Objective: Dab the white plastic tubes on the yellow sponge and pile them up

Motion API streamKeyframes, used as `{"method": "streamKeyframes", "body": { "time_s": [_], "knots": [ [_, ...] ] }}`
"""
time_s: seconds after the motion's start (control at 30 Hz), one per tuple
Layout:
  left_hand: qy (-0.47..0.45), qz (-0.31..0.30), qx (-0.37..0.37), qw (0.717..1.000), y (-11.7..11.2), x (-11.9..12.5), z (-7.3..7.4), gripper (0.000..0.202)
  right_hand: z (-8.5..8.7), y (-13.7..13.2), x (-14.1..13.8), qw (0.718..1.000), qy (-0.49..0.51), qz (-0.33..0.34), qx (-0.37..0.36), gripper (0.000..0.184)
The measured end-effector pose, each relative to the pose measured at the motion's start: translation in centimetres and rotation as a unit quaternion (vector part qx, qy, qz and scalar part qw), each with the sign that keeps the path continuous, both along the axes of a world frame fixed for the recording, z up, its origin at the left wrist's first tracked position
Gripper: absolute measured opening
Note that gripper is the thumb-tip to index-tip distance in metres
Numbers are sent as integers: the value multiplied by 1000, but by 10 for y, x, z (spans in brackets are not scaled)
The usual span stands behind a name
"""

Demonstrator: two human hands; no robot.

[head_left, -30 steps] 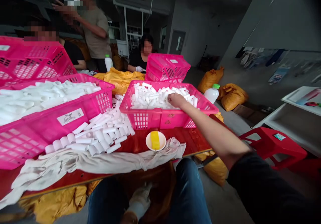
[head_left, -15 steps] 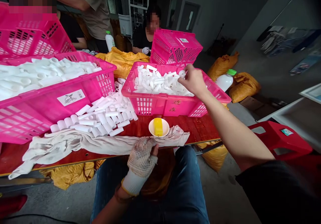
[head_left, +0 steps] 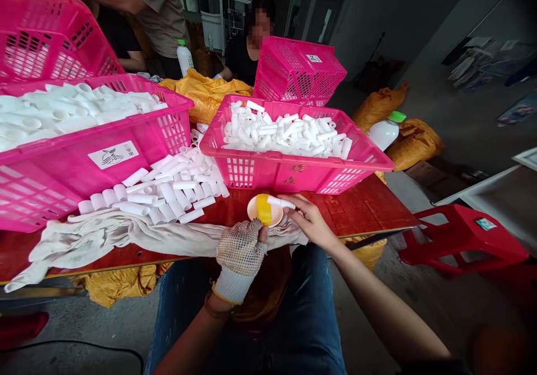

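Observation:
My right hand [head_left: 309, 222] is bare and pinches a short white tube [head_left: 282, 202], holding it over a small white dish [head_left: 274, 214] with a yellow sponge [head_left: 264, 208] in it. My left hand [head_left: 241, 250], in a knitted glove, is curled at the table's near edge just below the dish, touching a white cloth [head_left: 126, 240]. What its fingers hold is hidden. Behind the dish stands a pink basket [head_left: 289, 173] filled with white tubes. A loose pile of white tubes [head_left: 168, 190] lies on the red table [head_left: 361, 207] to the left.
A larger pink basket of tubes [head_left: 84, 162] sits at the left, another [head_left: 46, 39] behind it, and a tilted one [head_left: 300, 73] at the back. Two people are across the table. White bottles [head_left: 384, 131], orange sacks [head_left: 415, 140] and a red stool [head_left: 461, 240] are at the right.
My right hand left the pink basket with a white tube and came down to the dish. My left hand rose from my lap to the table edge.

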State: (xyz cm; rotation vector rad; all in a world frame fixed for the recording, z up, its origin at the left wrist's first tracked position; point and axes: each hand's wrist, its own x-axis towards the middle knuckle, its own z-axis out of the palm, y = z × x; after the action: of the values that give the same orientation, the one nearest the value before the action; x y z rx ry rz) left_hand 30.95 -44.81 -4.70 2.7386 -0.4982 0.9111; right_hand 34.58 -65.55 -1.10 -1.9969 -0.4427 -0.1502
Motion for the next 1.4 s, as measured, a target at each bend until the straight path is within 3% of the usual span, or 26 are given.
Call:
{"method": "streamKeyframes", "body": {
  "time_s": [0.13,0.3,0.6,0.87,1.07,1.2,1.4],
  "knots": [
    [-14,-3,24,1000,-5,5,-5,21,-10,1,0,994,-74,29,-81,35],
    [-55,-17,12,998,-5,8,-14,18,-20,1,-2,983,-127,19,-130,31],
    [-64,-19,5,998,-3,7,-29,10,-4,4,-10,969,-115,59,-211,36],
    [-20,-18,-5,1000,-3,9,-27,12,-6,8,-12,969,-116,31,-216,36],
    [-71,-18,-21,997,-2,8,-28,15,-8,8,-13,962,-108,53,-244,41],
    [-3,-29,-10,1000,0,5,-28,12,-7,9,-15,969,-100,26,-225,35],
    [-34,-7,16,999,-2,5,-22,15,-1,9,-15,964,-92,59,-241,35]
  ]
}}
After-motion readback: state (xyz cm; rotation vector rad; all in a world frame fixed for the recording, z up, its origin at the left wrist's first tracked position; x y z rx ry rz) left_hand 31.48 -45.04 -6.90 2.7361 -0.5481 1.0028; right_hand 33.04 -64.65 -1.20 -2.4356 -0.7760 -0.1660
